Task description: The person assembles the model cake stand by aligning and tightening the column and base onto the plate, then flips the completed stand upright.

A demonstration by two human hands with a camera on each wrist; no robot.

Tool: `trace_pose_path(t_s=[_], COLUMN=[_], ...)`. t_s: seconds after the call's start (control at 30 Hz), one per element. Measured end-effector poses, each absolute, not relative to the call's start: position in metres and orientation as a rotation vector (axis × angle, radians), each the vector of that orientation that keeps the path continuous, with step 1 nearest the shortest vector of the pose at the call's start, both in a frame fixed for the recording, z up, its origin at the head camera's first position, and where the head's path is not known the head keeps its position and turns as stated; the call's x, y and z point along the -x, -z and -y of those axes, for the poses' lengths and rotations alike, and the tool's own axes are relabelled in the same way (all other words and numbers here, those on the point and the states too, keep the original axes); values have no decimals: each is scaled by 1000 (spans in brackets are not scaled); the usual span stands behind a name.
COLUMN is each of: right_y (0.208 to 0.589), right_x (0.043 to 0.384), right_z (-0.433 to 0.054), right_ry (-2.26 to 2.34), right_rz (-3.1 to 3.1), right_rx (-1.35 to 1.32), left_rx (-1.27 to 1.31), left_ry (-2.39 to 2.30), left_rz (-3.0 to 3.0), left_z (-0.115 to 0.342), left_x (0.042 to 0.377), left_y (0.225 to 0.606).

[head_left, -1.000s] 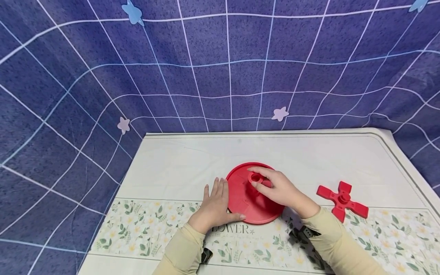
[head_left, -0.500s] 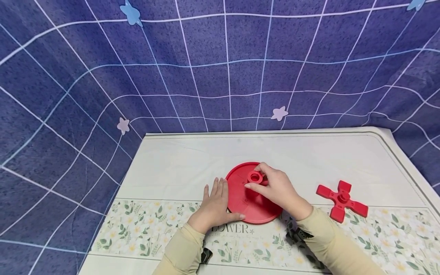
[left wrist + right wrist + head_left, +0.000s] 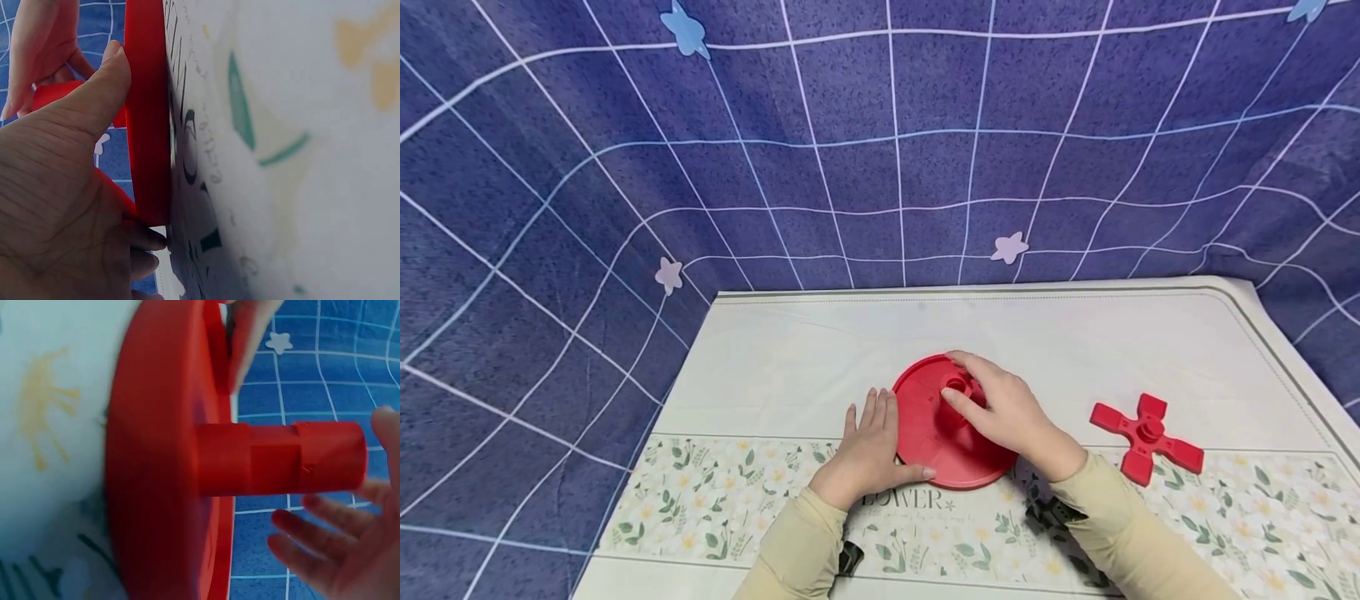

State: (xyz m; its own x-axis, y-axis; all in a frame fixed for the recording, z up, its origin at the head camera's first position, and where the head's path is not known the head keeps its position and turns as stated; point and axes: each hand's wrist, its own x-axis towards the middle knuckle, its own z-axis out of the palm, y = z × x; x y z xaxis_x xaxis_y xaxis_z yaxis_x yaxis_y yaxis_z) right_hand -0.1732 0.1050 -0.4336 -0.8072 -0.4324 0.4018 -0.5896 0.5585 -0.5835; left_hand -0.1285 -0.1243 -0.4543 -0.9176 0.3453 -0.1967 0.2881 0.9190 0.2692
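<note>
A red round disc (image 3: pixel 925 433) lies flat on the flowered tablecloth, with a short red post (image 3: pixel 958 386) standing at its centre. My right hand (image 3: pixel 996 404) hovers over the post, index finger round the far side and thumb on the near side. In the right wrist view the post (image 3: pixel 281 459) juts from the disc (image 3: pixel 162 456), and my blurred fingers (image 3: pixel 312 550) are spread just off it. My left hand (image 3: pixel 865 450) lies flat against the disc's left rim. Its thumb (image 3: pixel 94 94) rests along the rim (image 3: pixel 147 125).
A red cross-shaped piece (image 3: pixel 1146 437) with a central hub lies on the cloth to the right of the disc. The white tablecloth (image 3: pixel 790 367) ends at a blue grid-patterned backdrop (image 3: pixel 880 150) behind and on both sides.
My right hand held the post top between thumb and fingers; now its fingers have turned and loosened around it. The left hand and the disc have stayed put.
</note>
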Motion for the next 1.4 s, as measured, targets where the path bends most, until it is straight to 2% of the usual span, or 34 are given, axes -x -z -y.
trace_pose_path(t_s=[0.17, 0.27, 0.6, 0.93, 1.4], right_y=[432, 432, 435, 433, 438], right_x=[178, 179, 175, 166, 167], right_z=[-111, -113, -111, -99, -102], right_ry=[-1349, -1394, -1361, -1078, -980], right_rz=[2542, 2566, 2607, 2629, 2617], right_rx=[-1062, -1086, -903, -669, -706], left_rx=[-467, -463, -464, -467, -464], left_ry=[-369, -373, -379, -359, -378], left_rz=[-2828, -2825, -2831, -2840, -2839], left_z=[125, 125, 125, 124, 124], left_x=[128, 128, 128, 128, 128], left_y=[454, 455, 455, 455, 454])
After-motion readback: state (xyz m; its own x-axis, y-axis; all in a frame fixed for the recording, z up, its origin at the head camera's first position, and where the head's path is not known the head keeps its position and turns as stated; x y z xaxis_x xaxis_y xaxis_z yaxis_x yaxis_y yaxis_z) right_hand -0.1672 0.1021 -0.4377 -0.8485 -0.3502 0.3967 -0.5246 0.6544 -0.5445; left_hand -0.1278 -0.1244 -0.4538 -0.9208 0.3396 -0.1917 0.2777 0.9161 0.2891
